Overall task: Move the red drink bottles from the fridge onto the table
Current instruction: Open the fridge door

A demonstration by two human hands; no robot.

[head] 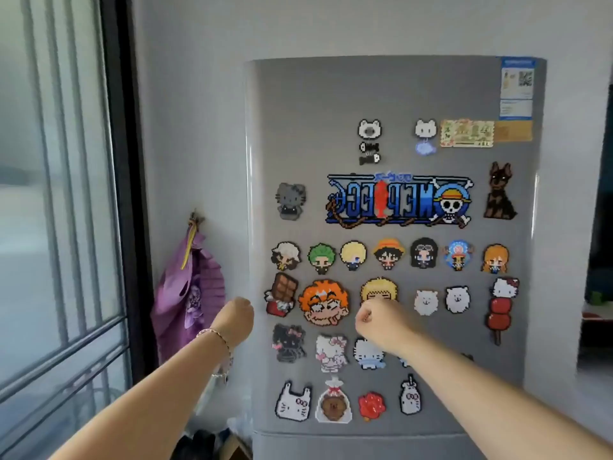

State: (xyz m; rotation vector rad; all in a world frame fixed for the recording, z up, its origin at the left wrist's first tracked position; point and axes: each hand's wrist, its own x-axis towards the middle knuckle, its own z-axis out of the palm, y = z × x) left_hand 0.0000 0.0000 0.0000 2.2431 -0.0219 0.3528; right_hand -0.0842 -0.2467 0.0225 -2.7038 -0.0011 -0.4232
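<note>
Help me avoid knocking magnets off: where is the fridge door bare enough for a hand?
Bare: the top band above the white cat magnets, and the patch above the grey cat magnet. Crowded from the blue logo magnet down.

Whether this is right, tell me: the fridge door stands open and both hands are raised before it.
Wrong on the door: the head view shows the fridge door shut, magnets facing out. The left hand and right hand are raised before it.

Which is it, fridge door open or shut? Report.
Shut: the fridge door faces the camera with no interior showing; the left hand is at its edge.
</note>
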